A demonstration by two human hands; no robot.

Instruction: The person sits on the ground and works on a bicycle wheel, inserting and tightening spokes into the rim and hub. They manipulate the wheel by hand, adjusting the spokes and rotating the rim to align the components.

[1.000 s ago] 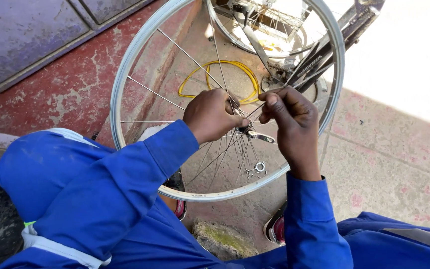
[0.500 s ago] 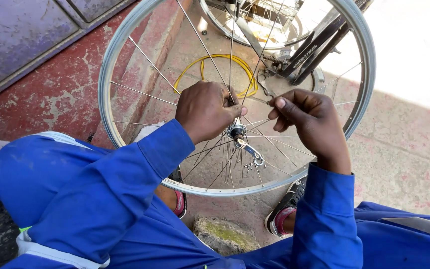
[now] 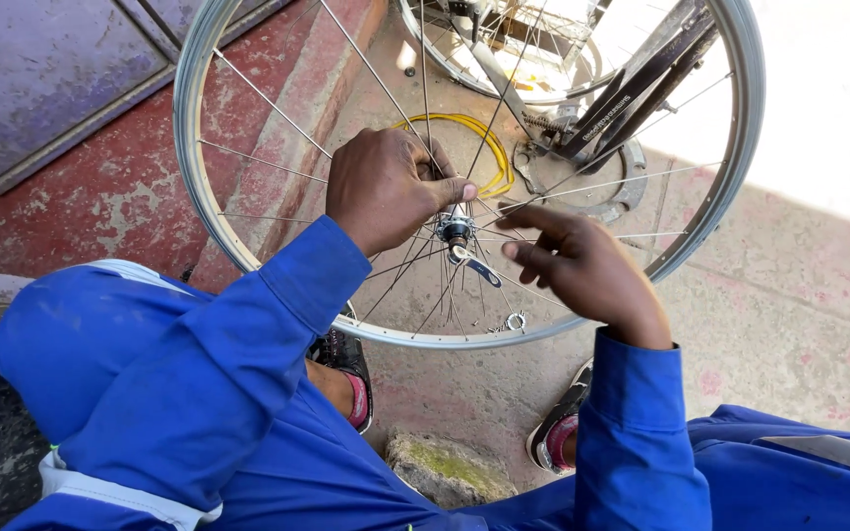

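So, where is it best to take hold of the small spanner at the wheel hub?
Probably by the free dark handle end of the small spanner, coming from the lower right with the right hand: it sticks out between spokes, while its head sits at the wheel hub.

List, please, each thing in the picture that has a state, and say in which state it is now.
Bicycle wheel: bare rim, no tyre, upright.
Hub: gripped by the left hand.
Small spanner: hanging at the hub, not held.
Right hand: open, fingers spread, holding nothing.
Yellow cable: coiled on the ground.
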